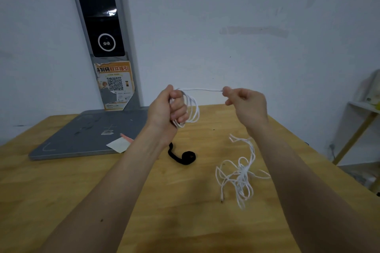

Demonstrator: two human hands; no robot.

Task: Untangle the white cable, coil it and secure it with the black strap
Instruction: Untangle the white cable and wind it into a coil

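My left hand [169, 109] is raised above the table, fist closed around several loops of the white cable [193, 109] that hang from it. A taut stretch of the cable runs right to my right hand [244, 104], which pinches it between thumb and fingers. Below the right forearm, the rest of the cable hangs down in a loose tangle [242, 172] onto the table, with one plug end near the front. The black strap [182, 155] lies partly rolled on the wooden table [82, 191], under and between my hands.
A grey flat scanner base [86, 135] with an upright column [102, 26] stands at the table's back left, a slip of paper [119, 145] at its corner. A white wall is behind. A small shelf [362, 109] stands off the table's right edge.
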